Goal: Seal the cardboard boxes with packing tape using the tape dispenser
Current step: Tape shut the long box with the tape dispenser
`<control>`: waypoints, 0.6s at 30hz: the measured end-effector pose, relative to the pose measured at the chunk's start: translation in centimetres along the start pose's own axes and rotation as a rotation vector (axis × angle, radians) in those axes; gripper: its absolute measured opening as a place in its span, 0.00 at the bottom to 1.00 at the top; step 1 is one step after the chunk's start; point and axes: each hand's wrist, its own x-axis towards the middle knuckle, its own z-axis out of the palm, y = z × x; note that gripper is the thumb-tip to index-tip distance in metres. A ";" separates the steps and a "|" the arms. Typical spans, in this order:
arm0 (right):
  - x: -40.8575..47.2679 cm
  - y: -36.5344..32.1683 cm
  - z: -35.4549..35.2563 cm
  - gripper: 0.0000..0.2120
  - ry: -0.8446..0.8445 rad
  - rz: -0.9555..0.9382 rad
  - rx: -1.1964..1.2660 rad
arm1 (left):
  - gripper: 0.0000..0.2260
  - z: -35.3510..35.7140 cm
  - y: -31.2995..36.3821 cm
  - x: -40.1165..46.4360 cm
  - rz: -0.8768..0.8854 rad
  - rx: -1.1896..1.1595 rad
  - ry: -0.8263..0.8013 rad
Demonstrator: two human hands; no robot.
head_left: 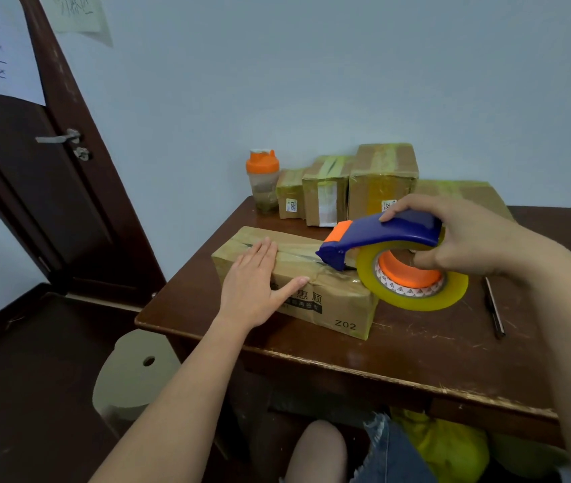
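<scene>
Cardboard box (pixel 312 291) lies near the front-left corner of the brown table (pixel 416 350), taped boxes (pixel 381 179) and an orange-lidded shaker bottle (pixel 263 179) lined up behind it, a pen (pixel 495 308) off to the right. Left hand (pixel 259 284) presses flat on the box top, fingers straight. Right hand (pixel 465 235), its grip curled round the blue tape dispenser (pixel 381 245), sets the nose at the box's seam. Dark door (pixel 33 169) at left.
</scene>
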 end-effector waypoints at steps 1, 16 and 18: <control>0.1 0.0 0.2 0.29 0.005 0.001 0.004 | 0.46 0.0 0.0 0.0 0.002 -0.002 -0.002; 0.5 0.0 0.9 0.26 0.039 0.054 -0.041 | 0.30 0.5 1.8 -0.9 0.188 -0.169 0.116; 0.8 -0.3 0.9 0.26 0.038 0.058 -0.060 | 0.30 0.4 1.8 -0.8 0.181 -0.164 0.121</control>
